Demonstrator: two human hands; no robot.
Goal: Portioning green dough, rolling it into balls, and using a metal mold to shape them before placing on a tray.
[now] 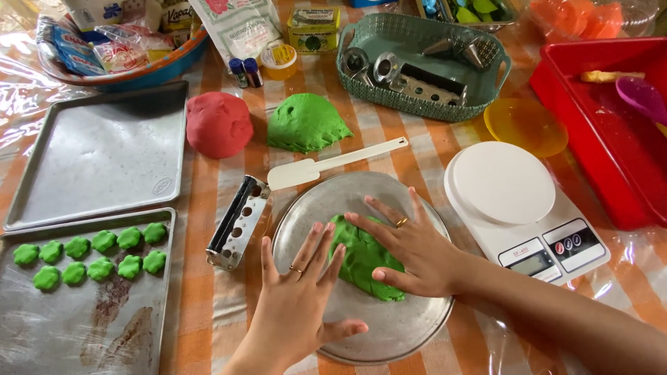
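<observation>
A flattened lump of green dough (pixel 363 262) lies on a round metal plate (pixel 403 326) in front of me. My left hand (pixel 299 295) rests flat on the plate, its fingertips on the dough's left edge. My right hand (pixel 406 246) lies flat on the dough's right side, fingers spread, a ring on one finger. Neither hand grips anything.
A white spatula (pixel 326 164) and a metal cutter (pixel 238 221) lie by the plate. Behind are a red dough ball (pixel 219 123), a green dough mound (pixel 306 122), and a teal basket (pixel 417 94). Left: an empty tray (pixel 104 156) and a tray (pixel 83 326) with several green pieces. Right: a white scale (pixel 521 208), a red bin (pixel 611 139).
</observation>
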